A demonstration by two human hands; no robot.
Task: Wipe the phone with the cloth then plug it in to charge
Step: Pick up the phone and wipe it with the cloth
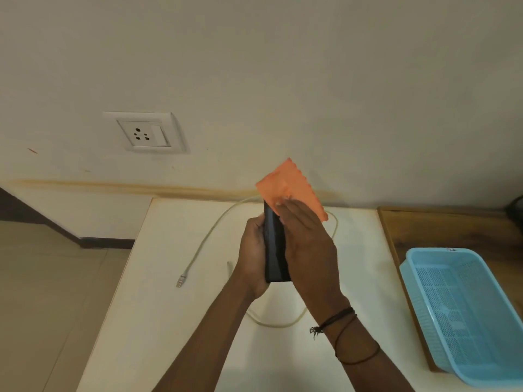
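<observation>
Head: left hand (252,250) grips phone (274,250); right hand (308,244) flat, pressing cloth (294,185); basket label (452,249) unreadable.

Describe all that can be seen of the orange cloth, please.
The orange cloth is a thin, finely textured fabric piece with a zigzag-cut edge on its right side. The right hand presses it with straight fingers against the dark phone, which the left hand grips above the table. Its upper part stands free past the phone's top end; its lower part is hidden under the hand.
</observation>
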